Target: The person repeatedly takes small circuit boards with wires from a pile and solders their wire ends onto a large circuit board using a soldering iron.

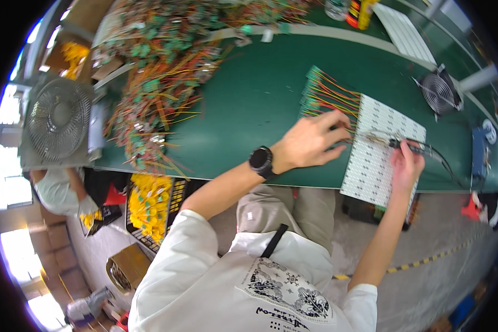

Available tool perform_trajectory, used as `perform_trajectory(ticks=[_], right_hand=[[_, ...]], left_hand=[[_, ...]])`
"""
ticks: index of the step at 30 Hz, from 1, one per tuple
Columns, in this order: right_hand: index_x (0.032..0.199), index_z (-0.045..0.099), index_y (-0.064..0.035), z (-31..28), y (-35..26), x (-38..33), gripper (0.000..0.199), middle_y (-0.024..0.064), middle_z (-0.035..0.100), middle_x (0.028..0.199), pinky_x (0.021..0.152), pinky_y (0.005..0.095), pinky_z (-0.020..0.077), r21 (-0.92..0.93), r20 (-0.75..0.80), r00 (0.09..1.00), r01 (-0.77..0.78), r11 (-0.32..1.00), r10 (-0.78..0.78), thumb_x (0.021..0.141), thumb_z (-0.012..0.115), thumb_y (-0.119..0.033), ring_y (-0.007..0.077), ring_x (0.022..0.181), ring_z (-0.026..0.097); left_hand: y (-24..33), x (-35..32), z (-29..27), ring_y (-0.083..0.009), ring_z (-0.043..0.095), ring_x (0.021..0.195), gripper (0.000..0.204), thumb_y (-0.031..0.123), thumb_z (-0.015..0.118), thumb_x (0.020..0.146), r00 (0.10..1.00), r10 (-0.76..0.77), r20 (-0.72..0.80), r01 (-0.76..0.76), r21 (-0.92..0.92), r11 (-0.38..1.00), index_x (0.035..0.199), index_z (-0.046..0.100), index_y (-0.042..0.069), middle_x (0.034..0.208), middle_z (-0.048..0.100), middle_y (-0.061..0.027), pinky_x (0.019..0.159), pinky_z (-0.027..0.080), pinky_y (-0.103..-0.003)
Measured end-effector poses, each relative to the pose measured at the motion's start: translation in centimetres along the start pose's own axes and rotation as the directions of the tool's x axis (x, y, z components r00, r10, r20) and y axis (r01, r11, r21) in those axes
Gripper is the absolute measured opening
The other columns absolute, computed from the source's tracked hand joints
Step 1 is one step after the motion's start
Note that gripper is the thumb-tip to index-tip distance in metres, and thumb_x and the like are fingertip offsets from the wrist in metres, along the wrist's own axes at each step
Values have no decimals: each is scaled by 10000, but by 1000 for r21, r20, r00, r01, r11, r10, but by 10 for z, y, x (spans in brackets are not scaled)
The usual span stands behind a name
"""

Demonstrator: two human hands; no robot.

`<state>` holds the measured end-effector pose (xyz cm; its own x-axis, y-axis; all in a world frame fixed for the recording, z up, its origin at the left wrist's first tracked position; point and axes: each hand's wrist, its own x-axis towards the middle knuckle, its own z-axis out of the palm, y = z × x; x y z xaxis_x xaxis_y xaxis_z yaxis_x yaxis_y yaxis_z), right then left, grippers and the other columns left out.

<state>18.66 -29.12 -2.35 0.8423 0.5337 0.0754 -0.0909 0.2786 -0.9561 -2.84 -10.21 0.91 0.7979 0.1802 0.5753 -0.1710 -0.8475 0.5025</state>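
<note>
My right hand [408, 165] grips a soldering iron [395, 144] with a black cable, over a white perforated panel [390, 119] with rows of small dark marks. Its tip area is blurred above the panel. My left hand [315, 141], with a black watch [260, 161] on the wrist, hovers at the panel's left edge. Its fingers are bent and apart, close to the ends of red and yellow wires [337, 99]. These wires run from a stack of small green circuit boards [310, 91] to the panel. Whether a fingertip touches a wire is hard to see.
A large heap of wired green boards [160, 72] covers the left of the green table [249, 110]. Fans stand at the far left [61, 116] and right [440, 91]. A blue device [480, 152] sits at the right edge. Below left is a crate of yellow parts [149, 207].
</note>
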Motion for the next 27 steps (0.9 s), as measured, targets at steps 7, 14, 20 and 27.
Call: perform_trajectory(ticks=[7,14,20,27], right_hand=[[959,622,24,-4,5,1,153,66,621,745,447,246,353,39,-22,1000,13,999,-12,858,690,-70,106,522,521],[937,616,1,-11,10,5,131,49,611,696,454,232,336,60,57,998,2,998,-6,878,682,-96,98,514,514],[928,617,-13,-12,7,6,140,46,614,670,456,221,339,19,46,999,2,1000,-3,887,682,-131,83,497,504],[932,621,-21,-7,6,3,118,42,607,671,460,219,347,11,38,999,-12,1000,11,887,677,-113,83,510,512]], left_hand=[[24,-46,-47,-278,622,910,260,32,717,726,961,-93,-261,165,270,949,973,643,58,1053,608,-93,774,518,-392],[33,-161,-136,-296,596,879,225,12,682,730,724,-284,-629,662,517,542,946,622,26,966,608,-109,804,484,-388],[21,-217,-206,-285,587,725,295,270,733,816,361,-367,-857,932,337,131,912,587,33,820,593,-90,659,465,-417],[18,-217,-225,-329,638,742,379,333,752,768,383,-527,-759,903,428,41,892,593,11,805,645,-127,640,487,-424]])
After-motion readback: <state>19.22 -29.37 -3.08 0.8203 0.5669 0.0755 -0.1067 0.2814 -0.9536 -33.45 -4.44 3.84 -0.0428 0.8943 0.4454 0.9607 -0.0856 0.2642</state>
